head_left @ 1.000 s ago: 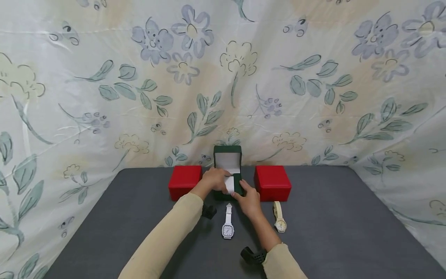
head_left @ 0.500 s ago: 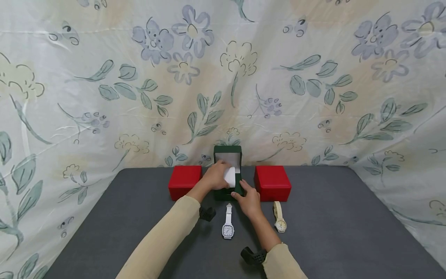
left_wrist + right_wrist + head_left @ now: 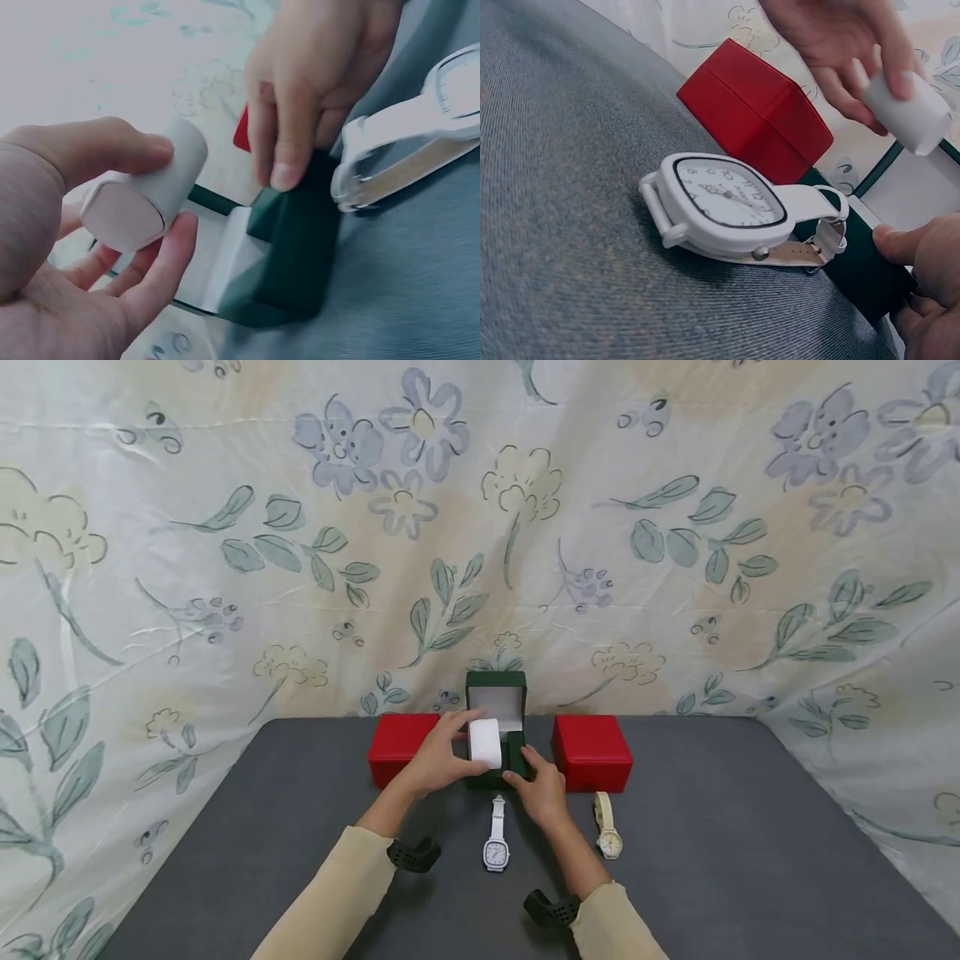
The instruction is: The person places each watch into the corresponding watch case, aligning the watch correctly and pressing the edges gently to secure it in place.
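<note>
My left hand (image 3: 438, 758) holds a white watch pillow (image 3: 486, 745) between thumb and fingers. In the left wrist view the pillow (image 3: 154, 187) is a short rounded roll with a flat end, held above the box. The green watch box (image 3: 496, 679) stands with its lid raised, showing a pale lining. My right hand (image 3: 542, 787) grips its front right corner, thumb on the front, fingers at the side. In front of the box lies a white wristwatch (image 3: 496, 854), dial up; the right wrist view shows its square-rounded dial (image 3: 727, 193) close by.
Red boxes stand on both sides of the green box, one left (image 3: 397, 745) and one right (image 3: 592, 753). A cream wristwatch (image 3: 609, 842) lies before the right one. Behind the dark grey table (image 3: 712, 843) hangs a floral curtain (image 3: 525, 568).
My left hand has lifted the white pillow out of the green box and drawn it up and toward me, turning it. My right hand stays at the box corner.
</note>
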Demonstrator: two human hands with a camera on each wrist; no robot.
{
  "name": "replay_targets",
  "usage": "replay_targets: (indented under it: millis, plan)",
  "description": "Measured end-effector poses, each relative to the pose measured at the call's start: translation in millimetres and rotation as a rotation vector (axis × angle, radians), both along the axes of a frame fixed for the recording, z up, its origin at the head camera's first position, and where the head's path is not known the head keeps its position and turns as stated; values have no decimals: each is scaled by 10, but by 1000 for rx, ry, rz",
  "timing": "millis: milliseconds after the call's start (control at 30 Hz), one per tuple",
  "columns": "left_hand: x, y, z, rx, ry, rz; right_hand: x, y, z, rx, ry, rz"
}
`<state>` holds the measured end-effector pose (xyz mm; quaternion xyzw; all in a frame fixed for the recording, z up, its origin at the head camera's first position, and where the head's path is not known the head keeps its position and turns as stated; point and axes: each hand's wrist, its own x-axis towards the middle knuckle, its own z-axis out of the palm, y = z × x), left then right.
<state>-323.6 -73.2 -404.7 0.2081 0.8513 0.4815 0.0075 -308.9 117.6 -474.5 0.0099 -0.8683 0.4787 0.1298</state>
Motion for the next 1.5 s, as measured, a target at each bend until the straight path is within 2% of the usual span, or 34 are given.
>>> replay_targets:
  millis: [167, 300, 467, 600, 733, 867, 1033, 1333, 1500]
  plan:
    - [156, -131, -154, 131, -75, -7, -14, -20, -11, 14, 2, -8]
    - [230, -221, -203, 186, -121, -63, -18, -41, -14, 6, -8, -16]
    - [225, -297, -203, 209, -125, -127, -13, -53, 16, -30, 39, -42]
    - [210, -330, -169, 203, -128, -124, 0, -48, 102, -80, 96, -46]
    - [201, -353, -154, 201, -129, -121, 40, -56, 240, -142, 127, -16]
    - [197, -348, -150, 207, -130, -137, 130, -51, 389, -167, 112, 35]
    - [193, -346, -142, 220, -130, -148, 242, 3, 421, -66, 51, 150]
    - [205, -366, -114, 206, -128, -138, 430, 142, 287, 297, -96, 386]
    - [202, -364, -126, 204, -119, -136, 487, 162, 232, 464, -143, 465]
